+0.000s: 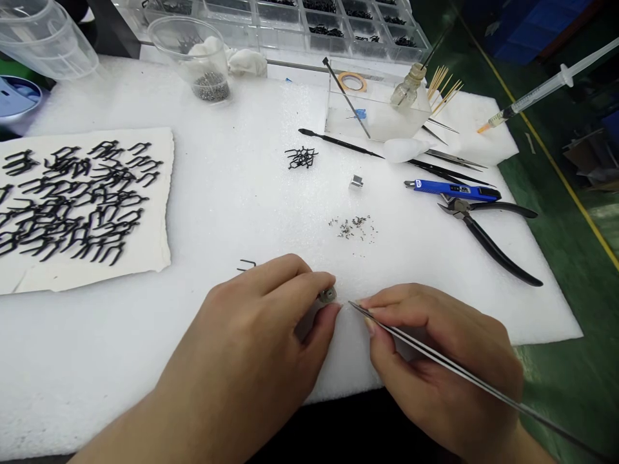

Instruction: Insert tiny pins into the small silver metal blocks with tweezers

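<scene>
Left hand [256, 322], pinching small metal part [327, 295]; right hand [454, 335], gripping fine-tipped tweezers [425, 351] just beside; possible hazard: loose pinch, part slipping.

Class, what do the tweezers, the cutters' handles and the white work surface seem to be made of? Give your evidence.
Tweezers: probably steel, from the silvery sheen along them.
Cutters' handles: smooth, black, low-sheen; plastic or rubber, the look leaves it open.
White work surface: likely plastic foam, matte, with a grainy texture.
</scene>
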Demonstrator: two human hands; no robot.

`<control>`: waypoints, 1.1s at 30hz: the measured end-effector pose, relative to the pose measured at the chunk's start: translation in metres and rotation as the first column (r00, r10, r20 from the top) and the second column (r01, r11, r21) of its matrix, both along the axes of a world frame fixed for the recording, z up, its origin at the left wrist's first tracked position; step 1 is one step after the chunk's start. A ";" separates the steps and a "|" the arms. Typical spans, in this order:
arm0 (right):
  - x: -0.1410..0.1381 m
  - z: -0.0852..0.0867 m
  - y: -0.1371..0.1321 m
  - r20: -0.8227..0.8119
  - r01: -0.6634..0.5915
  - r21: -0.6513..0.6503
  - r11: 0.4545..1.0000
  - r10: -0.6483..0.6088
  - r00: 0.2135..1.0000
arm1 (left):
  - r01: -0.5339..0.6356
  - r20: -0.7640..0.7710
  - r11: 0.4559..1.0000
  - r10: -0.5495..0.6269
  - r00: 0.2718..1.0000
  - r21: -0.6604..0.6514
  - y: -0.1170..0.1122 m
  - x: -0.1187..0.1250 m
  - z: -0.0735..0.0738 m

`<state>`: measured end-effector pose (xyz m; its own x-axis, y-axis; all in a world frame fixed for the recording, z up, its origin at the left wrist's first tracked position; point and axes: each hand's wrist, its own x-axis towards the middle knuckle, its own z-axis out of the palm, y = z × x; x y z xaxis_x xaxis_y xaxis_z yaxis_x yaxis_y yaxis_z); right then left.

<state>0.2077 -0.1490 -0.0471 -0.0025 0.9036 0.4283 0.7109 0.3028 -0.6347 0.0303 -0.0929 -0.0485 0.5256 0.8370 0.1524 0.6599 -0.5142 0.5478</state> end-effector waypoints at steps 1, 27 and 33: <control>0.000 0.000 0.000 -0.007 -0.002 0.004 1.000 0.002 1.000 | 0.003 0.006 1.000 -0.003 1.000 -0.006 0.000 0.000 0.001; -0.005 0.005 0.000 -0.065 0.076 -0.111 0.991 -0.083 0.994 | 0.042 0.009 0.999 -0.042 0.999 0.008 -0.001 0.001 0.002; -0.008 0.005 0.001 -0.059 0.072 -0.095 0.993 -0.078 0.995 | 0.053 0.019 0.999 -0.053 0.998 0.009 -0.002 0.000 0.002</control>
